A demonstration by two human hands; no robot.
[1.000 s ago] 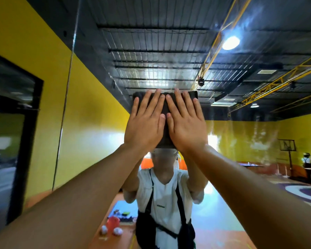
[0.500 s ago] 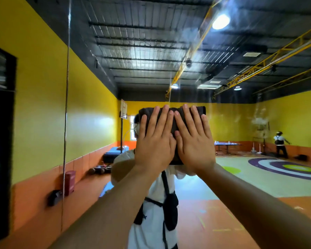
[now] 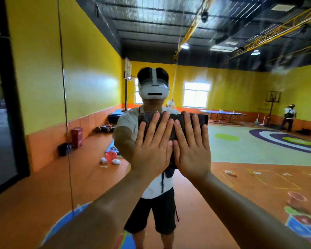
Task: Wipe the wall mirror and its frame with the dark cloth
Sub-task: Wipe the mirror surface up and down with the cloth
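Mid-wipe, the left hand [image 3: 152, 151] and right hand [image 3: 191, 150], fingers straight and slightly spread, press the folded dark cloth [image 3: 202, 121] flat on the wall mirror [image 3: 241, 141] at chest height; the next stroke likely calls for even pressure onto neighbouring glass, and what the reflected pink pot [image 3: 296, 198] holds cannot be told.

- I count yellow walls [image 3: 90, 78] with an orange lower band.
- Orange floor [image 3: 196, 212], purple-and-green rings [image 3: 294, 141] painted toward its right edge.
- Bright window [image 3: 196, 95], far wall; table [image 3: 223, 113] beside it.
- Dark ceiling [image 3: 160, 20], yellow trusses [image 3: 276, 29], lamps [image 3: 184, 46] lit.
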